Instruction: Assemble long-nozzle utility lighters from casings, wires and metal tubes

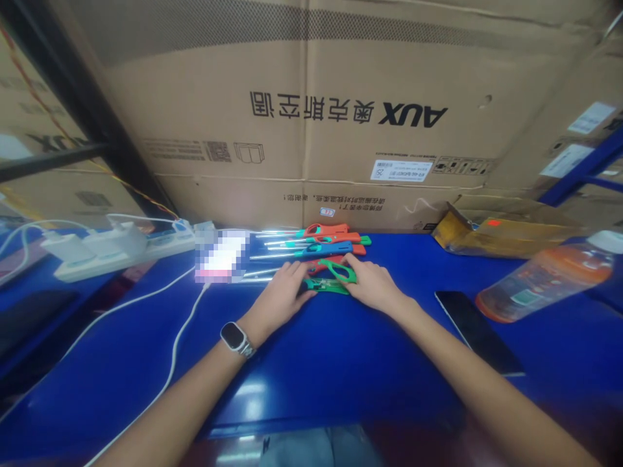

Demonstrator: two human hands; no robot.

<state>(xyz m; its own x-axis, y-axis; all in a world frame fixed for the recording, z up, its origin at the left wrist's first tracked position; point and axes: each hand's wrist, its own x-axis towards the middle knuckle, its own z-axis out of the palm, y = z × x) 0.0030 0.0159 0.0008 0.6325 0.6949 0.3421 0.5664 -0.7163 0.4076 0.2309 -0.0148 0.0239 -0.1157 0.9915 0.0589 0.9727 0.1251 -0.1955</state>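
A wristwatch (237,338) is sitting on the left forearm, which is reaching in over the near edge of the blue worktop (341,363). The left hand (285,293) is lying flat, fingers pressed together, on a row of long-nosed lighters (321,243) by the middle of the far edge. The right hand (372,285) is resting its fingers, close together, on the handle of the green lighter (335,271), nearest in that row; whether they are pinching it cannot be told. A dark phone (479,331) and a toppled bottle (545,275) are lying toward the right edge, a power strip (111,250) toward the far left corner.
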